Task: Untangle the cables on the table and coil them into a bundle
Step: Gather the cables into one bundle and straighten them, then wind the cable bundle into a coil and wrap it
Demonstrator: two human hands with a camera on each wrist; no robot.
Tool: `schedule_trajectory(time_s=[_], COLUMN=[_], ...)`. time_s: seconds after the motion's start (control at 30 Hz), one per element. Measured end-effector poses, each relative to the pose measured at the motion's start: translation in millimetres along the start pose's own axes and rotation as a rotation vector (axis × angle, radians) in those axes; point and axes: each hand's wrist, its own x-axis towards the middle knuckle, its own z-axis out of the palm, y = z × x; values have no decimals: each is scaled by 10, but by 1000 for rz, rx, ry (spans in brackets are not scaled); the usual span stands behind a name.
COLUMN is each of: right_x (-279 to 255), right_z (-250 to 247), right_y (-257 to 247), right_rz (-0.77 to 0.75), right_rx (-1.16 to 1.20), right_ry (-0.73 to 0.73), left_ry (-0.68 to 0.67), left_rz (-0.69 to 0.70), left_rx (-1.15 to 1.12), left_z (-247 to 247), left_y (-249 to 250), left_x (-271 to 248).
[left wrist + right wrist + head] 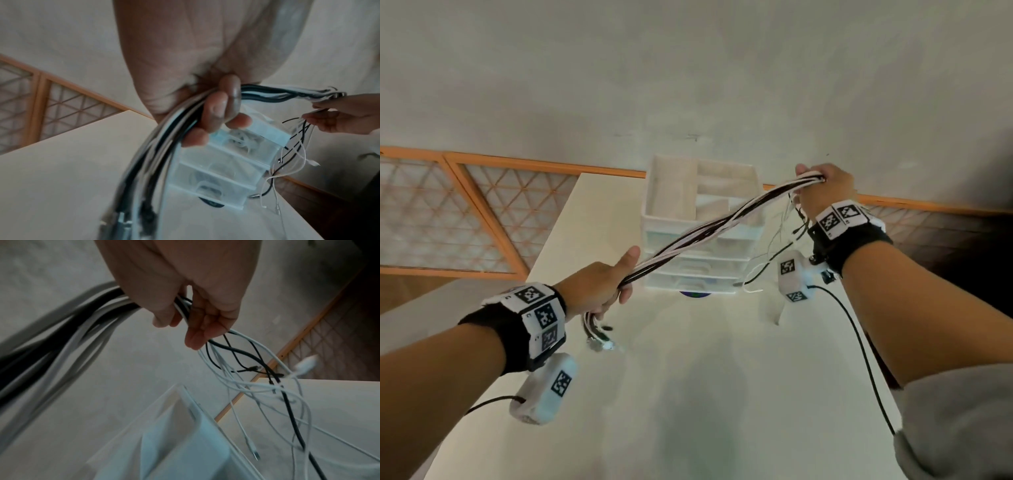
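Observation:
A bunch of black and white cables [709, 229] stretches taut in the air between both hands, above the white table [688, 394]. My left hand [606, 284] grips its lower end, fingers curled round the strands [180, 116], with the plug ends [599, 337] hanging below the fist. My right hand [822, 186] is raised at the upper right and grips the other end [183, 308]. Loose cable tails with plugs [267, 386] dangle beneath it [774, 246].
A white plastic drawer unit [702, 222] with an open top tray stands on the table behind the cables. A dark round object [693, 294] peeks out at its base. Orange-framed lattice panels [465, 212] run along the wall.

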Motion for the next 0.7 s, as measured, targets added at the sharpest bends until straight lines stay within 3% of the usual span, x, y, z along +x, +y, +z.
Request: schedule_trajectory(time_s=[0.17,0.3,0.37,0.53,0.7], right_x=[239,265,135,-402,-891], right_z=[9,25,85,357,295], right_y=[-263,-85,166,1211,1879], right_rz=[-102,-94,-19,353,534], right_rx=[189,401,428,389,92], right_ry=[52,37,-13,-200,-439], left_ry=[106,176,222,239,160], left_rz=[108,145,150,109,97], left_rx=[-75,-98,-35,156,311], left_z=[-125,-184,-157,40,260], left_y=[170,269,238,72,-87], left_x=[206,324,377,419,354])
